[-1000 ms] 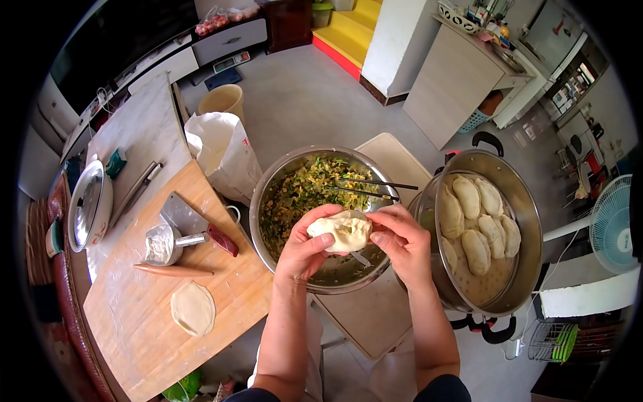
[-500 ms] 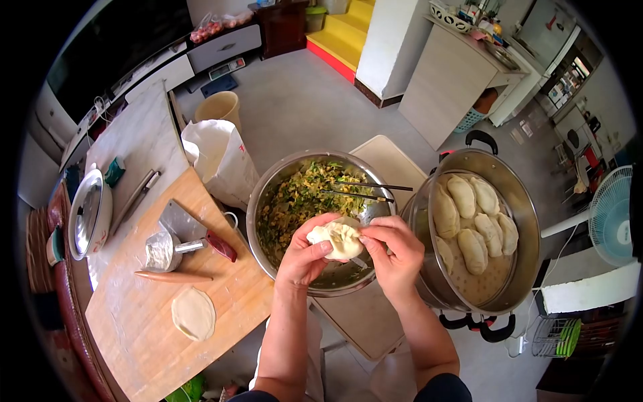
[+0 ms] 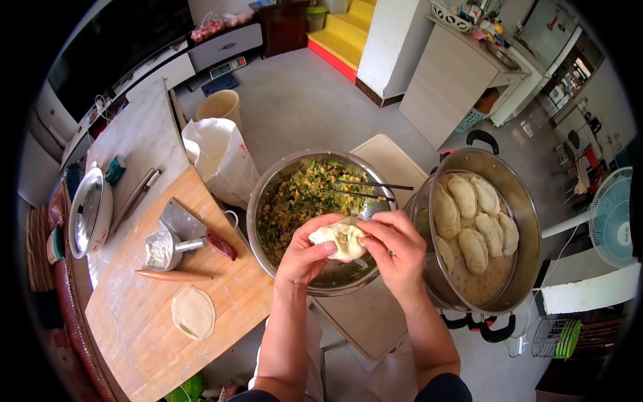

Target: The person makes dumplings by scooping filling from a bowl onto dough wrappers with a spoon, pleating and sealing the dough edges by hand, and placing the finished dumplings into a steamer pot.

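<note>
A pale dough dumpling [image 3: 343, 240] with a folded, pinched surface is held over the front of a steel bowl [image 3: 258, 249]. My left hand [image 3: 305, 253] cradles its left side, thumb on the near face. On its right edge, the fingertips and thumb of my right hand [image 3: 395, 248] pinch the dough. Chopped green and yellow filling [image 3: 301, 194] lies in the bowl, where two dark chopsticks [image 3: 365, 183] rest. To the right, a steel steamer pot [image 3: 529, 268] holds several shaped dumplings [image 3: 474, 251]. A flat dough round [image 3: 193, 313] lies on the wooden board [image 3: 140, 335].
The board also bears a cleaver [image 3: 182, 220], a metal scoop of flour [image 3: 159, 249] and a rolling pin [image 3: 173, 275]. Behind it stand a white sack [image 3: 224, 164] and a beige bucket [image 3: 220, 106]. A lidded white basin [image 3: 90, 213] is far left; a fan [image 3: 613, 218] stands right.
Since the first frame, my right fingers have come together in a pinch at the dumpling's right edge, and its folds have changed shape. The whole view has shifted slightly.
</note>
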The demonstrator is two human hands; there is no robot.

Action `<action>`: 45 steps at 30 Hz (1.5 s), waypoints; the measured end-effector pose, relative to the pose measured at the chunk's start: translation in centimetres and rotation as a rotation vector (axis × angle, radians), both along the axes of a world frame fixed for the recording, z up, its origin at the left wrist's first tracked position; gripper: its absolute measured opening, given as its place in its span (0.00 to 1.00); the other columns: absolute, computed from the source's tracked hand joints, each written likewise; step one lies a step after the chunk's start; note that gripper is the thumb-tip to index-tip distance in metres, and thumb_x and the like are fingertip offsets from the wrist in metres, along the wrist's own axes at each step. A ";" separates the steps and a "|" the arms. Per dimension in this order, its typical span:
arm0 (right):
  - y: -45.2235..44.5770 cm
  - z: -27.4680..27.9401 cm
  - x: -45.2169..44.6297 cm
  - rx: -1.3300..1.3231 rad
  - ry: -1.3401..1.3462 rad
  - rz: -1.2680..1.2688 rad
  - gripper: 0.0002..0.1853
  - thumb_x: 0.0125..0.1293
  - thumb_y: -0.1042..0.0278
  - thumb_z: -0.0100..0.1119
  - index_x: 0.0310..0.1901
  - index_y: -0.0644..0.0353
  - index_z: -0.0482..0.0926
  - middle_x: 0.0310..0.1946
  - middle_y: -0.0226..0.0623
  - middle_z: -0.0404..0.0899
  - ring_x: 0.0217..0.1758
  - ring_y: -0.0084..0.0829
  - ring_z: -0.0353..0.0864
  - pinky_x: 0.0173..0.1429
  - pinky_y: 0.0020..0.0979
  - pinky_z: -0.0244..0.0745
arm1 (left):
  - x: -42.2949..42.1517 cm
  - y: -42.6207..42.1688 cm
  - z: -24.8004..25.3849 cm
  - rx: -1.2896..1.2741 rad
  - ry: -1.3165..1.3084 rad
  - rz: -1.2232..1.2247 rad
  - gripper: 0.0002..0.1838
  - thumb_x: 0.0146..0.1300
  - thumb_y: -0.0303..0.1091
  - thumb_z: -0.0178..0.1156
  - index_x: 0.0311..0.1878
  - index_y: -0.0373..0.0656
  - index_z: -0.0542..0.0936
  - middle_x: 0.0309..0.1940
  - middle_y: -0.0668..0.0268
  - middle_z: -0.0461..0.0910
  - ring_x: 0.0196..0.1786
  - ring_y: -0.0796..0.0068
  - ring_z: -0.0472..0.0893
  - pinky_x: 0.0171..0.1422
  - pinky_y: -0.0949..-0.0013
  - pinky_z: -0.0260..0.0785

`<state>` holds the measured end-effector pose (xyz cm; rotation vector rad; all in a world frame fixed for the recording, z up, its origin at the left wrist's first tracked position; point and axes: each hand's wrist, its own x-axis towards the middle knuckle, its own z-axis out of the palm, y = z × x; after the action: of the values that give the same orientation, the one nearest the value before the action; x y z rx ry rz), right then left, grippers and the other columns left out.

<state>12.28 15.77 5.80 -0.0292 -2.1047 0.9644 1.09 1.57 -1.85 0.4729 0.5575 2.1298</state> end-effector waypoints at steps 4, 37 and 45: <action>0.4 -0.1 0.0 0.106 0.031 0.013 0.13 0.52 0.83 0.72 0.40 0.65 0.83 0.35 0.39 0.79 0.36 0.38 0.80 0.39 0.35 0.76 | 0.1 0.0 0.4 -0.059 0.034 -0.033 0.27 0.60 0.24 0.71 0.64 0.35 0.77 0.56 0.59 0.82 0.58 0.67 0.82 0.66 0.63 0.75; 1.0 2.0 1.0 -0.015 -0.220 0.056 0.16 0.54 0.79 0.70 0.47 0.64 0.84 0.42 0.39 0.79 0.40 0.35 0.81 0.43 0.33 0.77 | 0.2 0.4 1.1 -0.155 0.049 -0.011 0.21 0.61 0.24 0.70 0.58 0.35 0.81 0.51 0.59 0.85 0.53 0.69 0.84 0.62 0.65 0.76; 1.0 1.1 0.6 0.060 -0.178 0.098 0.12 0.54 0.84 0.69 0.42 0.65 0.85 0.34 0.36 0.79 0.34 0.31 0.80 0.38 0.30 0.76 | 0.0 0.2 1.2 -0.219 0.074 -0.043 0.21 0.62 0.25 0.70 0.58 0.34 0.82 0.50 0.60 0.85 0.52 0.71 0.84 0.60 0.66 0.77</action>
<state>12.93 16.78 6.89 0.0187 -2.3160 0.9871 1.09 1.73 -0.60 0.4369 0.8059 1.9888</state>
